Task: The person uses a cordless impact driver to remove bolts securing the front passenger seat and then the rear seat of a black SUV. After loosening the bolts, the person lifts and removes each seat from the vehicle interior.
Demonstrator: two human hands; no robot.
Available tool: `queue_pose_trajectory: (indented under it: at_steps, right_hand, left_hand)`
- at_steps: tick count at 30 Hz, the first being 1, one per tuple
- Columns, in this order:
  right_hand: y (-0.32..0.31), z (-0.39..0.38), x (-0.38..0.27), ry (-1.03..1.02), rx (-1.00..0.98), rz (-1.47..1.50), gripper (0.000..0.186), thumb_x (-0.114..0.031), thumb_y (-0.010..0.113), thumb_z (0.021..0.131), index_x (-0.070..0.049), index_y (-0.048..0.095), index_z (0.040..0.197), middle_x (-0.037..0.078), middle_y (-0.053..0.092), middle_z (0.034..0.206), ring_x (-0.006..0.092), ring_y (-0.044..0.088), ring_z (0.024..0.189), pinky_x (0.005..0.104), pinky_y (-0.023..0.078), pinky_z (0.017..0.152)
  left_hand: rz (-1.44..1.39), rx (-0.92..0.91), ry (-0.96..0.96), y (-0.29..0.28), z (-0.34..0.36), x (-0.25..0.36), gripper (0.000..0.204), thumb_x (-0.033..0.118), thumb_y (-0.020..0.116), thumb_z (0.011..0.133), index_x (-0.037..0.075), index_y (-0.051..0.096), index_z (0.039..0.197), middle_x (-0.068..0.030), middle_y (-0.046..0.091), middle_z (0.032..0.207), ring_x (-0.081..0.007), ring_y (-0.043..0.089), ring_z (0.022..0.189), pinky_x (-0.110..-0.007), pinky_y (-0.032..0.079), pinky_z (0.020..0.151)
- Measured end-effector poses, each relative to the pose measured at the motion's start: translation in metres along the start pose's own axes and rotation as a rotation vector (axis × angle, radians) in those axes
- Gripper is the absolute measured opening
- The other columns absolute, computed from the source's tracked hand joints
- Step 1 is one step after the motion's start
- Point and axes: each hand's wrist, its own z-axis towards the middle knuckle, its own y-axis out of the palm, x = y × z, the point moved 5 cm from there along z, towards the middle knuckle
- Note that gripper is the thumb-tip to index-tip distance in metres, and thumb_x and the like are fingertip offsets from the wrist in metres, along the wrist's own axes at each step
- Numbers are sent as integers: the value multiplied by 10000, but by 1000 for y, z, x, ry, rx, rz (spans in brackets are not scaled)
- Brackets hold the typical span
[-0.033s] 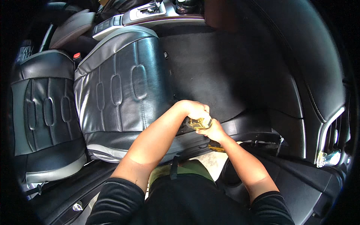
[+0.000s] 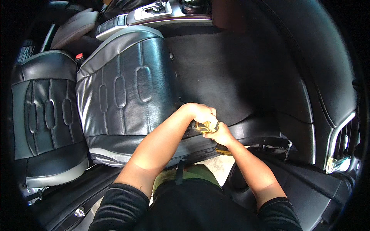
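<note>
Fingers of the left hand (image 2: 203,112) and right hand (image 2: 220,134) clamped a yellow-and-black power driver (image 2: 203,128) between them, a black car-seat cushion (image 2: 131,82) to their left; steadying it seemed the step, the next move calling for even pressure.

Your view: nudged very slightly, putting the front edge of the seat cushion (image 2: 129,77) and the silver door trim (image 2: 335,135) a touch farther right.
Your right hand (image 2: 220,134): a hair farther right in view.
Yellow-and-black tool (image 2: 206,128): same tiny shift.
</note>
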Motion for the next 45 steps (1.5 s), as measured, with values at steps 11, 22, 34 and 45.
queue_pose_trajectory:
  at_steps: [11,22,34,45]
  right_hand:
    - [5,-5,18,133,98,-44,411,-199,840,702,-14,717,1048,162,757,990,249,737,945,377,561,854]
    - [14,4,21,382,-268,477,430,-29,833,732,-51,636,1113,3,668,845,98,608,699,261,475,509]
    - [13,-11,0,392,-106,355,334,-75,783,736,-83,612,1022,-12,550,664,92,485,463,280,357,363]
    - [12,-5,8,389,-158,400,389,-49,758,719,-56,616,1081,24,622,786,107,514,497,268,451,430]
  left_hand:
    - [60,-26,25,-4,-4,5,577,504,583,913,99,629,1321,-144,663,1286,-278,645,1117,-377,491,950]
    - [34,-53,-100,4,-3,6,736,610,542,928,40,529,1393,-219,636,1315,-319,633,1152,-402,481,963]
    - [53,-109,-91,7,9,6,673,584,511,959,61,579,1377,-172,622,1363,-312,594,1231,-416,446,1039]
    - [17,-73,-70,1,7,8,646,572,501,972,58,604,1349,-177,618,1367,-306,587,1240,-409,438,1045]
